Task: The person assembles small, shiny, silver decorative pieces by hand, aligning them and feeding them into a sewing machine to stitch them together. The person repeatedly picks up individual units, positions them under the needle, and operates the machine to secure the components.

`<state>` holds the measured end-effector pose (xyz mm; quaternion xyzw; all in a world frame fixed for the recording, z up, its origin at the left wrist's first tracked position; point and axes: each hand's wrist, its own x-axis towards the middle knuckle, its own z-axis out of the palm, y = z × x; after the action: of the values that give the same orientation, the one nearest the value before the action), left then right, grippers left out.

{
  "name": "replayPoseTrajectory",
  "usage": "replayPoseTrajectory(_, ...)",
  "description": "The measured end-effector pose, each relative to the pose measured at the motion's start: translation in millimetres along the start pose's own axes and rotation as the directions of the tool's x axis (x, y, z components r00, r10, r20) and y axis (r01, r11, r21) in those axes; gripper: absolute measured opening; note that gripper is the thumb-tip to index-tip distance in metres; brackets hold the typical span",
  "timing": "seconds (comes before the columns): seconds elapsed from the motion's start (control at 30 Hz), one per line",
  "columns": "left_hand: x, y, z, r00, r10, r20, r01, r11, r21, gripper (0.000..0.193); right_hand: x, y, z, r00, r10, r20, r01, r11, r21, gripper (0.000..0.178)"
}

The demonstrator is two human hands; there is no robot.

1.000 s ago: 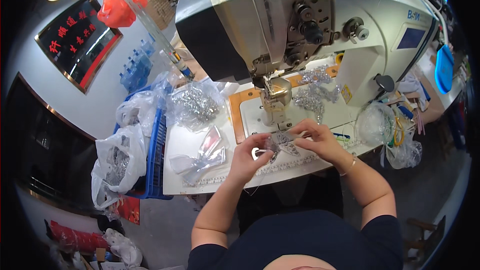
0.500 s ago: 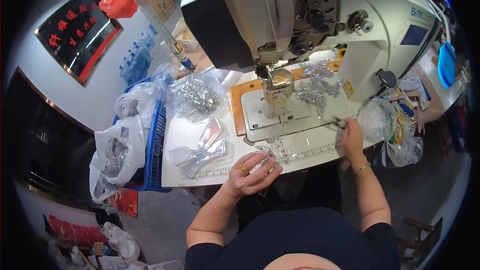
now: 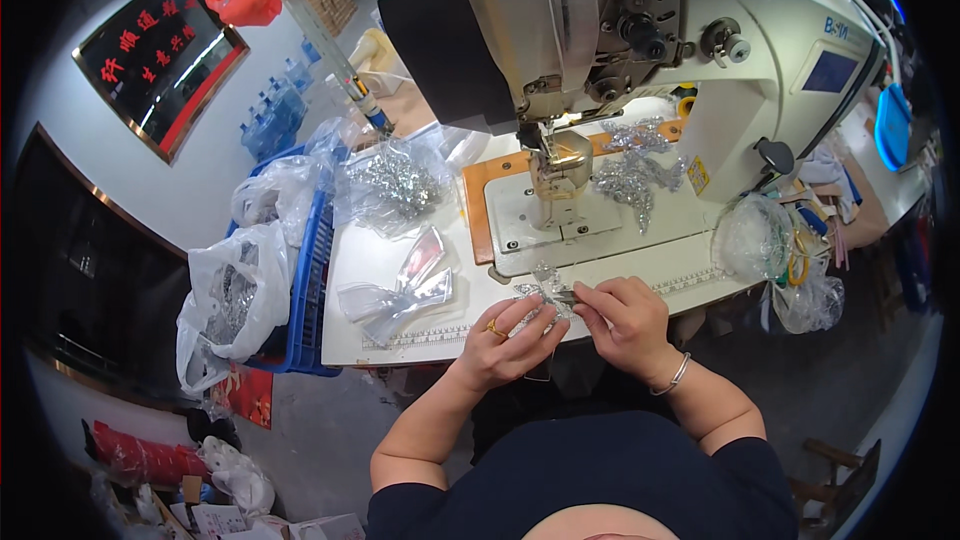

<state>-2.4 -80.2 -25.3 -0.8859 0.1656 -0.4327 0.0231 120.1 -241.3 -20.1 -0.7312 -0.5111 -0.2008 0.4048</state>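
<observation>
My left hand (image 3: 512,340) is closed on a silver, sparkling trim piece (image 3: 545,285) at the table's front edge, beside the white sewing machine (image 3: 700,70). Its fingers cover part of the trim. My right hand (image 3: 625,320) has thumb and forefinger pinched round a small, slim dark tool (image 3: 566,295), whose tip meets the trim. Most of the tool is hidden, so I cannot make out its exact kind. Behind my hands is the machine's needle and post (image 3: 555,180). More silver trim pieces (image 3: 635,180) lie in a heap right of the post.
Clear plastic pieces (image 3: 405,280) lie on the table's left, before a bag of silver trim (image 3: 395,185). A blue crate (image 3: 312,290) with white plastic bags (image 3: 240,290) stands beside the table. A measuring tape strip (image 3: 690,280) runs along the front edge. Yellow-handled scissors (image 3: 798,258) sit far right.
My right hand has moved left from the table's right side, bringing the small dark tool to the trim. My left hand stays on the trim, nearly unmoved.
</observation>
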Motion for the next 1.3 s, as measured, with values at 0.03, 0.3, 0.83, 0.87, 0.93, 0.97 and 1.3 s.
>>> replayPoseTrajectory(0.03,-1,0,0,1.000,0.000,0.001,0.000,1.000,0.007,0.025,1,-1,0,1.000,0.005,-0.003,-0.005,1.000,-0.006,0.027)
replayPoseTrajectory(0.3,2,0,2,1.000,-0.008,-0.007,0.008,1.000,0.026,0.026,5,-6,2,1.000,0.018,-0.020,-0.018,1.000,-0.007,0.024)
replayPoseTrajectory(0.83,1,2,4,1.000,-0.014,-0.005,0.014,1.000,0.019,0.024,8,-7,-1,0.996,0.091,0.018,-0.091,0.996,0.011,0.020)
replayPoseTrajectory(0.87,1,2,4,1.000,-0.005,-0.003,0.005,1.000,0.021,0.024,8,-6,0,0.996,0.084,0.020,-0.084,0.996,0.003,0.020)
replayPoseTrajectory(0.93,3,2,3,0.999,-0.033,0.004,0.033,0.999,-0.017,0.026,8,-2,1,0.996,0.089,-0.012,-0.089,0.996,0.015,0.019)
replayPoseTrajectory(0.97,3,2,3,0.999,-0.049,0.009,0.049,0.998,-0.034,0.027,8,4,1,0.994,0.102,-0.045,-0.100,0.994,0.035,0.019)
replayPoseTrajectory(1.3,-15,-28,15,0.273,-0.568,0.777,0.374,-0.681,-0.629,0.054,-29,110,-13,0.990,0.076,-0.115,-0.130,0.790,-0.600,0.022)
